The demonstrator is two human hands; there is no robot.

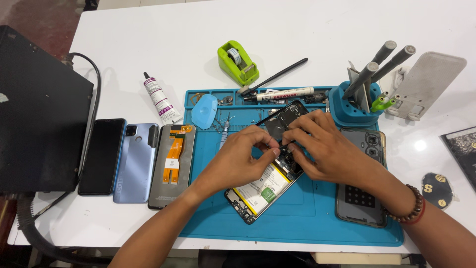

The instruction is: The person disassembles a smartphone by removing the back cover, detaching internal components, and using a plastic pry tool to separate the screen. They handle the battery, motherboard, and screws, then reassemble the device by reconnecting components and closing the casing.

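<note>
An opened phone (263, 191) lies at an angle on the blue work mat (317, 218), its battery and dark inner frame exposed. My left hand (238, 161) rests over the phone's middle, thumb and forefinger pinched at a small part near the board. My right hand (325, 151) comes in from the right, fingertips pressed on the same spot beside the left fingers. What sits between the fingertips is too small to make out. A beaded bracelet (411, 208) is on my right wrist.
Left of the mat lie a dark phone (101, 156), a blue phone back (135, 164) and a screen panel with an orange flex cable (172, 166). A glue tube (159, 98), green tape dispenser (238, 62), blue tool holder (359, 101) and clear phone case (362, 193) surround the mat.
</note>
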